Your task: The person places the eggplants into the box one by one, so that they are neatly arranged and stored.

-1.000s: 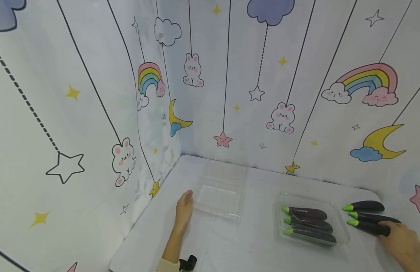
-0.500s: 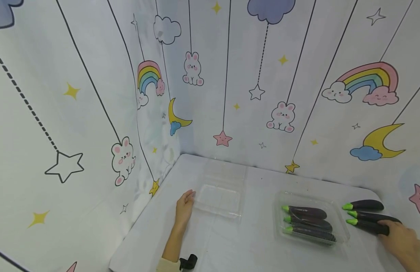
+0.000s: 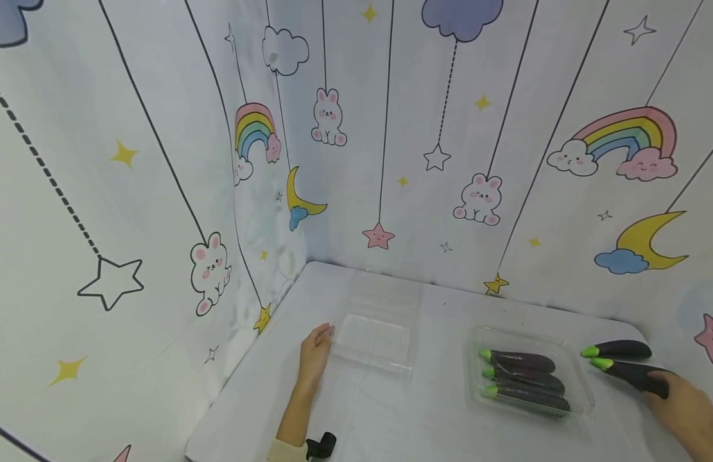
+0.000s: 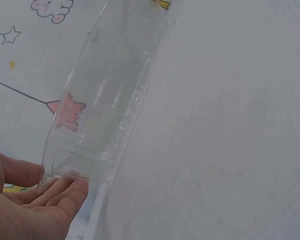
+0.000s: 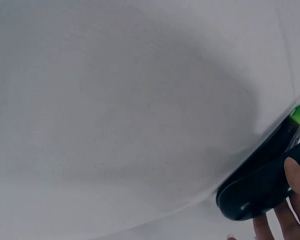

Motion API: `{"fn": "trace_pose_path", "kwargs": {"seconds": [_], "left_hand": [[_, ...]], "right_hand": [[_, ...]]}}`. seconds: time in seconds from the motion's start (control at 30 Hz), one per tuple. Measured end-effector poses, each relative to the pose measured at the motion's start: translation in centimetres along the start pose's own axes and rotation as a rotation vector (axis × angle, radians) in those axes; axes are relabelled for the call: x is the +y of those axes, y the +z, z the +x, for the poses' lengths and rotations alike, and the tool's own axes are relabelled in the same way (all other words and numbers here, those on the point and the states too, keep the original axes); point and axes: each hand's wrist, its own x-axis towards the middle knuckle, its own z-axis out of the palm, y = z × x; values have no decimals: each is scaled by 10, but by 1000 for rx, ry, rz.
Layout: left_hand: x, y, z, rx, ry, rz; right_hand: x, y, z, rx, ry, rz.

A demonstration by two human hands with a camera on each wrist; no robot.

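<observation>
At the table's right side, my right hand [image 3: 685,407] grips a dark eggplant [image 3: 636,377] by its rounded end, thumb on one side and fingers beneath. In the right wrist view, another eggplant [image 5: 260,157] with a green cap lies just behind the held eggplant [image 5: 255,192]. A further eggplant [image 3: 618,349] rests beyond them in the head view. On the left, a clear plastic box [image 3: 370,340] stands with its lid folded back. Its near-left rim is pinched between the thumb and fingers of my left hand [image 3: 314,354], seen closely in the left wrist view [image 4: 45,200].
A second clear plastic tray [image 3: 584,385] holds three eggplants [image 3: 524,380] side by side, between the left box and my right hand. The white table [image 3: 425,417] meets walls of printed cloth [image 3: 356,160] at the back and left.
The right hand has shifted slightly with the nearest eggplant, which now overlaps the middle one in the head view. My left hand stays at the box rim, almost still.
</observation>
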Motion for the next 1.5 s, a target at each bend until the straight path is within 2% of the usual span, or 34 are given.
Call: {"fn": "trace_pose_path", "kwargs": {"seconds": [0.2,0.4,0.63,0.87,1.2,1.3,1.43,1.5], "left_hand": [[-1,2,0,-8,-26,-17],[-3,4,1,-21,-40,-26],[-4,7,1,-44,-58,-45],[-2,10,-3,-94,-49,-83],[1,13,-4,-121,-39,-80],[9,14,-8,-131,-53,-86],[9,18,-8,-133,-61,-87],[2,21,-6,-130,-54,-83]], "right_hand": [[-7,-7,-5,104,-77,56],[-21,-17,-10,85,-42,48],[-43,-30,-16,130,-75,105],[-64,-43,-18,204,-183,125],[-106,-59,-33,248,-321,204],[-119,-60,-37,253,-336,226],[-137,-62,-45,253,-355,246],[-145,-63,-49,256,-376,253]]}}
